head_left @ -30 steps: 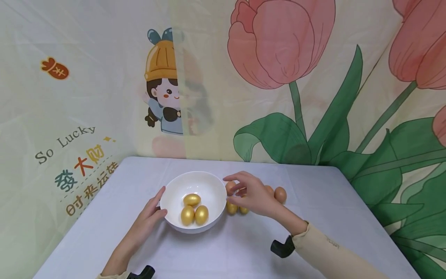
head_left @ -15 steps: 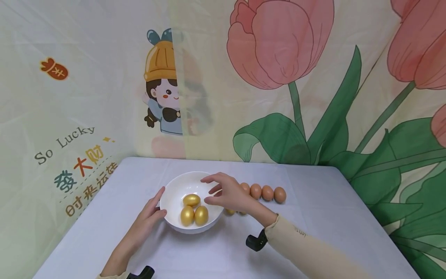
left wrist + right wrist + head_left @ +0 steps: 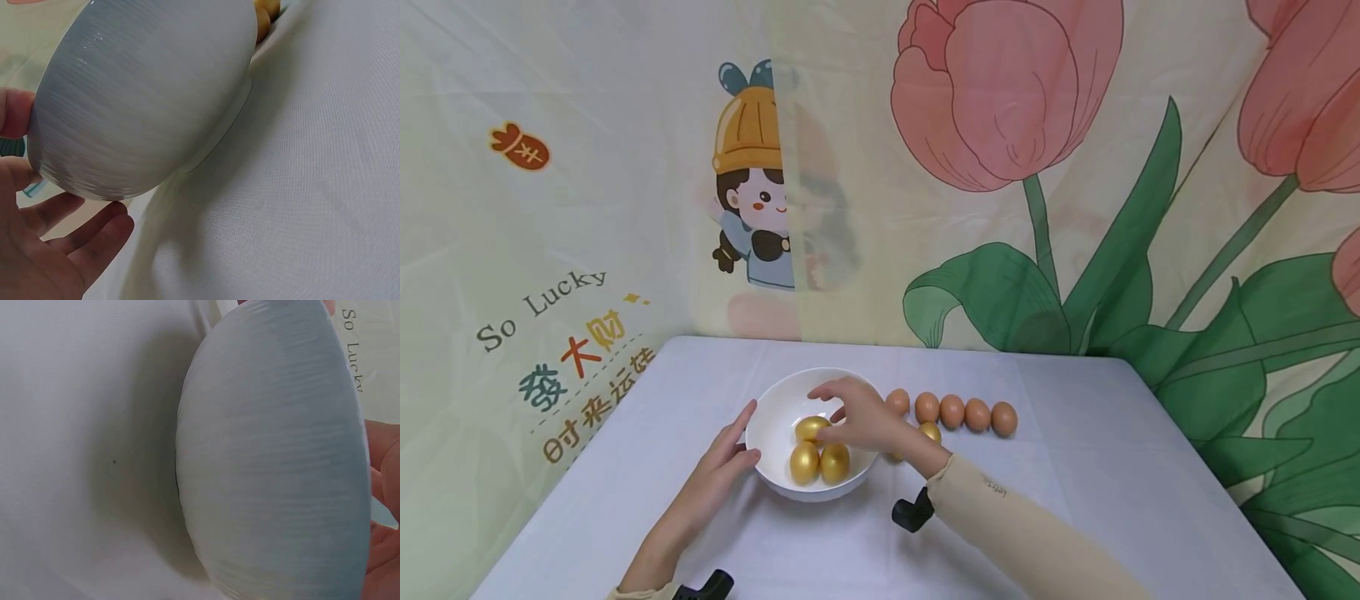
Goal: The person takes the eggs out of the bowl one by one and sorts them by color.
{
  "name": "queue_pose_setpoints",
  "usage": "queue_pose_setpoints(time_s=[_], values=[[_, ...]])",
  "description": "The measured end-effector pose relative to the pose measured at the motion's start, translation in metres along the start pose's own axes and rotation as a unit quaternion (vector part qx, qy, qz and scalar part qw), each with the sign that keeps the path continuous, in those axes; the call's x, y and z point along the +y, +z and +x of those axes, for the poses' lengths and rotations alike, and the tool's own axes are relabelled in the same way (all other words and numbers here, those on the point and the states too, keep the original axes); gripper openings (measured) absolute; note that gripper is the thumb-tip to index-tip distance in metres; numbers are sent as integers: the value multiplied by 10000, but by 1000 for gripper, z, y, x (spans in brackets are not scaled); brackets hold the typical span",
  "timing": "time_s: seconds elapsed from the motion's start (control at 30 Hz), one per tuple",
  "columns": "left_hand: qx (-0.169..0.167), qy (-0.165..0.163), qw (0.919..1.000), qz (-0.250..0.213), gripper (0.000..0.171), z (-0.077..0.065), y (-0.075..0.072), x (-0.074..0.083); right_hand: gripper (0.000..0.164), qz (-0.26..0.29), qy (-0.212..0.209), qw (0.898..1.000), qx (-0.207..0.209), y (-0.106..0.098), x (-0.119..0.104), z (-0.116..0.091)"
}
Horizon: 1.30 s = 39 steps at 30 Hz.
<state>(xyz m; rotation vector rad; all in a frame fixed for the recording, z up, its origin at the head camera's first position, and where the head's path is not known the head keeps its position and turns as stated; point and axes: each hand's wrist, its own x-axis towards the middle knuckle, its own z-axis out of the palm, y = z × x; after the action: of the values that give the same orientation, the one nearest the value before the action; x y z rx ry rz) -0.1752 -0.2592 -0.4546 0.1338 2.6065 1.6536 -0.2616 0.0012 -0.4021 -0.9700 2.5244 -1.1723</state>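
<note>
A white bowl [image 3: 778, 417] stands on the table with three golden eggs inside: one egg [image 3: 809, 428] at the back, a front left egg [image 3: 804, 462] and a front right egg [image 3: 835, 462]. My left hand [image 3: 718, 462] holds the bowl's left side, thumb at the rim. In the left wrist view its fingers [image 3: 106, 231] lie against the outer wall. Over the bowl, my right hand [image 3: 868, 417] reaches in with thumb and fingers spread around the back golden egg. The thumb overlaps that egg; contact is unclear. Only part of the right hand [image 3: 382, 556] shows beyond the rim in its wrist view.
Several brown eggs [image 3: 952, 412] form a row right of the bowl. A golden egg [image 3: 931, 432] lies before them, another golden egg [image 3: 895, 456] mostly hidden by my right wrist. White cloth covers the table [image 3: 1075, 508]. A printed curtain [image 3: 857, 208] hangs behind.
My right hand has moved left, from beside the eggs on the table to over the bowl. The left hand, the bowl and its eggs stay where they were.
</note>
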Motion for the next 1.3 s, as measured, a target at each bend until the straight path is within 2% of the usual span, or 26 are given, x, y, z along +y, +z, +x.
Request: queue_pose_setpoints(time_s=[0.13,0.23,0.5,0.8,1.0,1.3], values=[[3,-19,10000,-44,71,0,0,1,53,-428,247,9988,-27,5,2,6],[-9,-19,10000,-45,72,0,0,1,51,-540,387,9978,-53,8,3,8],[-34,-89,10000,-3,73,1,0,0,49,-492,158,9984,-228,13,3,14],[-48,-170,9998,-87,72,-1,-1,1,47,-282,449,9984,-194,24,2,21],[-85,-153,9998,-79,73,0,-1,0,41,-358,375,9984,-226,29,8,23],[-79,-183,9998,-94,73,0,0,0,43,-332,310,9988,-174,33,12,28]])
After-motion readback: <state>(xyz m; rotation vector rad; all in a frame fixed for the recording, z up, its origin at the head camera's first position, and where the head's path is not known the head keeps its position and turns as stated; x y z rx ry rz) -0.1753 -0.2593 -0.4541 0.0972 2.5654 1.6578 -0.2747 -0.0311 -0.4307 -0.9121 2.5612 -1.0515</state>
